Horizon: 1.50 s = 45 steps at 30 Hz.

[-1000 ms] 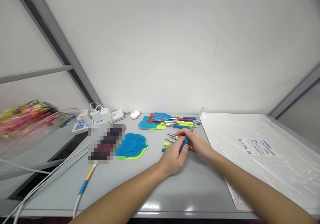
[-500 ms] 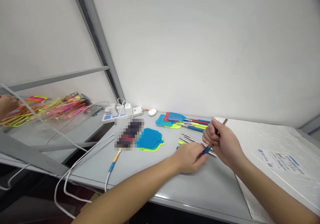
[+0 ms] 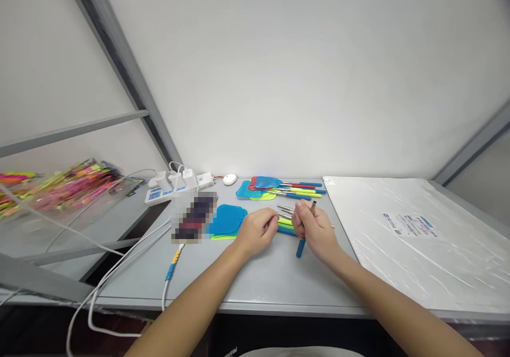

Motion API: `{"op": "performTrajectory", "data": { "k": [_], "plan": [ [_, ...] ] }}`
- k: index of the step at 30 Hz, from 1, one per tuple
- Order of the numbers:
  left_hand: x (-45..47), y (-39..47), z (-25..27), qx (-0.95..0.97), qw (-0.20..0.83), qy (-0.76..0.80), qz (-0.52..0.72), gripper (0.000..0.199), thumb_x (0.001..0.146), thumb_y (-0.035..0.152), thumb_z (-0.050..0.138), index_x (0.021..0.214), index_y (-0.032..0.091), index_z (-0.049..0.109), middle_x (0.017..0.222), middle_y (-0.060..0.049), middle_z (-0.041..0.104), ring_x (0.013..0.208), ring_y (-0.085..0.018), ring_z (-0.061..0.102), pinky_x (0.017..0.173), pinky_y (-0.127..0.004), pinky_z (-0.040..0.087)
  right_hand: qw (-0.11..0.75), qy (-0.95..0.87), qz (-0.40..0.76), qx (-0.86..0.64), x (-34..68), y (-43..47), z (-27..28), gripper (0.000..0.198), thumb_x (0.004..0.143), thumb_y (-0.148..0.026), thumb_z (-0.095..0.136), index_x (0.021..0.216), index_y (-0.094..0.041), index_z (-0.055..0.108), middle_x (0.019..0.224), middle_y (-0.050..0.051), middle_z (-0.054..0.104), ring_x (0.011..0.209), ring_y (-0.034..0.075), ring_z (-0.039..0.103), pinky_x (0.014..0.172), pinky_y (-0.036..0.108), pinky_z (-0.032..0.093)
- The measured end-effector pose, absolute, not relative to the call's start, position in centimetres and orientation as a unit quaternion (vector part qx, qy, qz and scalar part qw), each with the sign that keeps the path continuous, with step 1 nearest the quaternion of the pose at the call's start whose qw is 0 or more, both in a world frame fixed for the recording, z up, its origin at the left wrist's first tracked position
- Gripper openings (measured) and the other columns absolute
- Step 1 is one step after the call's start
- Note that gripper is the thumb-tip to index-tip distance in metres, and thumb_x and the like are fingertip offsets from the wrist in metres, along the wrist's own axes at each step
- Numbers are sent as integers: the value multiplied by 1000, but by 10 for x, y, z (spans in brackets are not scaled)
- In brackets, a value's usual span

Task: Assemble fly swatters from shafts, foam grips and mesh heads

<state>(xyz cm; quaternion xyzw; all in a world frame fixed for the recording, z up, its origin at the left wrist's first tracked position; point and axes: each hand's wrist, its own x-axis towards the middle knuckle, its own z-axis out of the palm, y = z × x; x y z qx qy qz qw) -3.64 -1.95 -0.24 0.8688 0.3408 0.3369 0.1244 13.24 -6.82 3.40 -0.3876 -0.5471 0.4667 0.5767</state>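
My right hand (image 3: 316, 232) is closed around a fly swatter handle (image 3: 300, 247). Its blue grip points down below the fist, and a dark tube end sticks out above. My left hand (image 3: 258, 230), fingers curled in, is just right of the loose blue fly swatter head (image 3: 228, 220); whether it holds anything is hidden. A yellow-green head (image 3: 223, 237) shows under the blue one. Between my hands lie metal rods (image 3: 285, 209) and a yellow-green grip (image 3: 285, 222), partly covered by the hands. Behind them is a pile of whole fly swatters (image 3: 268, 183) with blue, red and yellow-green parts.
A pixelated phone-like object (image 3: 195, 219) with a cable lies at left. Behind it are a power strip (image 3: 159, 195) with chargers and a white round device (image 3: 230, 179). A plastic-wrapped white package (image 3: 398, 261) covers the right side. Bagged colourful items (image 3: 79, 192) lie beyond the frame post.
My left hand has let go of the blue grip and moved left toward the loose heads. My right hand keeps the handle, now lower and more upright. The view has shifted right.
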Motion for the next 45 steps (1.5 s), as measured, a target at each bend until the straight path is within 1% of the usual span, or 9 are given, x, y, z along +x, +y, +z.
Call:
{"op": "performTrajectory", "data": {
  "k": [7, 21, 24, 28, 30, 35, 38, 41, 45],
  "plan": [
    [-35, -24, 2, 859, 124, 332, 369, 27, 96, 28, 37, 85, 19, 60, 72, -2, 59, 66, -14, 53, 64, -26, 40, 555, -590, 445, -381, 137, -67, 29, 47, 95, -57, 39, 63, -23, 37, 53, -6, 36, 49, 11, 35, 52, 27, 34],
    [-38, -23, 4, 833, 122, 326, 430, 27, 97, 29, 38, 86, 19, 61, 70, -2, 59, 64, -14, 54, 63, -27, 42, 523, -614, 436, -400, 135, -73, 24, 41, 97, -52, 38, 69, -22, 35, 59, -5, 37, 55, 11, 32, 53, 27, 28],
    [-32, -29, 14, 819, 165, 305, 457, 26, 97, 30, 38, 94, 19, 62, 79, -3, 62, 72, -15, 56, 68, -28, 44, 521, -618, 430, -402, 135, -72, 22, 41, 97, -51, 37, 69, -22, 36, 60, -5, 38, 56, 12, 33, 54, 27, 29],
    [-12, -45, 38, 804, 254, 262, 469, 31, 98, 37, 40, 116, 22, 60, 117, -9, 59, 106, -21, 54, 91, -35, 45, 517, -628, 429, -392, 133, -70, 22, 35, 96, -48, 40, 73, -22, 42, 65, -4, 42, 60, 12, 38, 56, 26, 33],
    [1, -53, 47, 794, 303, 256, 461, 29, 98, 36, 41, 111, 22, 63, 122, -9, 57, 114, -23, 52, 98, -38, 42, 512, -646, 419, -380, 131, -68, 23, 29, 96, -44, 41, 79, -22, 49, 72, -2, 50, 67, 14, 46, 61, 26, 38],
    [13, -54, 50, 650, 456, 267, 547, 32, 97, 39, 43, 80, 19, 60, 92, -7, 65, 96, -21, 60, 92, -36, 46, 485, -659, 433, -378, 135, -70, 27, 18, 93, -37, 50, 101, -22, 56, 95, 1, 58, 88, 16, 53, 77, 28, 43],
    [5, -45, 57, 444, 554, 231, 666, 33, 97, 42, 43, 76, 20, 53, 67, 1, 54, 75, -15, 60, 85, -35, 49, 427, -670, 448, -410, 143, -77, 28, 17, 93, -38, 51, 99, -23, 54, 82, -2, 54, 74, 13, 50, 69, 26, 41],
    [-5, -38, 70, 309, 614, 181, 704, 31, 98, 40, 43, 75, 19, 48, 58, 6, 39, 53, -8, 45, 69, -27, 50, 375, -689, 436, -442, 145, -88, 28, 26, 98, -43, 42, 88, -22, 54, 70, -5, 47, 64, 12, 44, 61, 25, 35],
    [-9, -36, 76, 250, 647, 157, 703, 34, 99, 37, 41, 71, 18, 43, 55, 8, 25, 43, -6, 26, 47, -19, 36, 375, -687, 406, -472, 132, -98, 25, 32, 99, -45, 35, 89, -22, 54, 71, -4, 48, 66, 12, 45, 60, 25, 33]
  ]
}}
